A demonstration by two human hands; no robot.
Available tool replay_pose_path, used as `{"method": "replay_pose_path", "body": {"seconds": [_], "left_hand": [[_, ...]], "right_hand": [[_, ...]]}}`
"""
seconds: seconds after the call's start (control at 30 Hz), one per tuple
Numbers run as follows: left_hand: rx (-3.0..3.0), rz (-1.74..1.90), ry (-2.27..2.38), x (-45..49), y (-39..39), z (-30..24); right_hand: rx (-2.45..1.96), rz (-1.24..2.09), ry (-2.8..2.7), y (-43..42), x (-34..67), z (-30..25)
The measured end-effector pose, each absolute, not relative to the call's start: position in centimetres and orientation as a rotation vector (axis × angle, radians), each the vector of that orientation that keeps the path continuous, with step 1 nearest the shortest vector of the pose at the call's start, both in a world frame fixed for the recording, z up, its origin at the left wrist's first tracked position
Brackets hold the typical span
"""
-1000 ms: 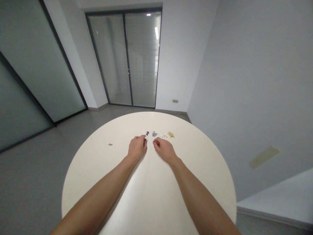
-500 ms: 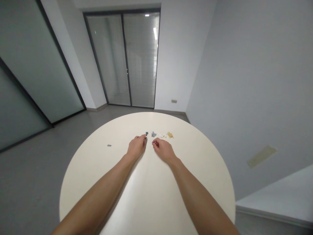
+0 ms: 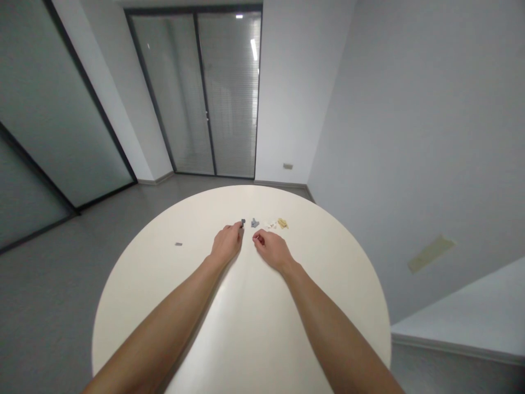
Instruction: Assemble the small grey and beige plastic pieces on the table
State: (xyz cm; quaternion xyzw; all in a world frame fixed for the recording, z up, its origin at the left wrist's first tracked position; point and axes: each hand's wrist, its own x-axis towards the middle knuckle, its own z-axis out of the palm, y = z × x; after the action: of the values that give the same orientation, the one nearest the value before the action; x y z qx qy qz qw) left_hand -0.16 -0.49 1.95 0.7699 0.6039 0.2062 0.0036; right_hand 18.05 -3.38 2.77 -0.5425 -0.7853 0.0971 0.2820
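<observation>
**Left hand:** our left hand point(image 3: 225, 244) is curled, with thumb and forefinger pinched together at a dark grey piece point(image 3: 243, 222). At this size we cannot tell whether the piece is held or only touched.

**Right hand:** our right hand point(image 3: 273, 250) is curled too, thumb and forefinger pressed close together. Any small thing between them is too small for us to make out.

**Things:** just ahead of the gap between our hands lies a grey piece point(image 3: 255, 222). Ahead of the right hand, a little farther out, are small white pieces point(image 3: 270, 224) and then a cluster of tan pieces point(image 3: 283, 223). Well off to the left of the left hand lies a lone grey piece point(image 3: 178, 244).

**Handling:** parts this small want fingertips, not the whole hand. We do best to keep the wrists low and steady, and to close gently so that nothing nudges the neighbouring pieces.

**Edges:** the round cream table point(image 3: 123, 306) curves away beyond the pieces, ahead of both hands, so a flicked piece could roll off there.

**Room:** there is bare tabletop to the outer side of each hand and beneath our forearms. The gap between our hands is narrow.
</observation>
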Motion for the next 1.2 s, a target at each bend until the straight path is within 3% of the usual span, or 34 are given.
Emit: {"method": "replay_pose_path", "body": {"seconds": [0.47,0.77,1.2], "left_hand": [[2.325,0.594,2.156,-1.2,-1.8,1.9],[1.832,0.396,2.532,-4.5,-0.7,1.5],[2.093,0.571,2.288,-1.7,-2.2,1.8]], "right_hand": [[-1.442,0.271,-2.110,-3.1,18.2,2.6],[-1.432,0.292,-2.121,-2.9,17.7,2.6],[-1.407,0.300,-2.138,-2.8,17.5,2.5]]}}
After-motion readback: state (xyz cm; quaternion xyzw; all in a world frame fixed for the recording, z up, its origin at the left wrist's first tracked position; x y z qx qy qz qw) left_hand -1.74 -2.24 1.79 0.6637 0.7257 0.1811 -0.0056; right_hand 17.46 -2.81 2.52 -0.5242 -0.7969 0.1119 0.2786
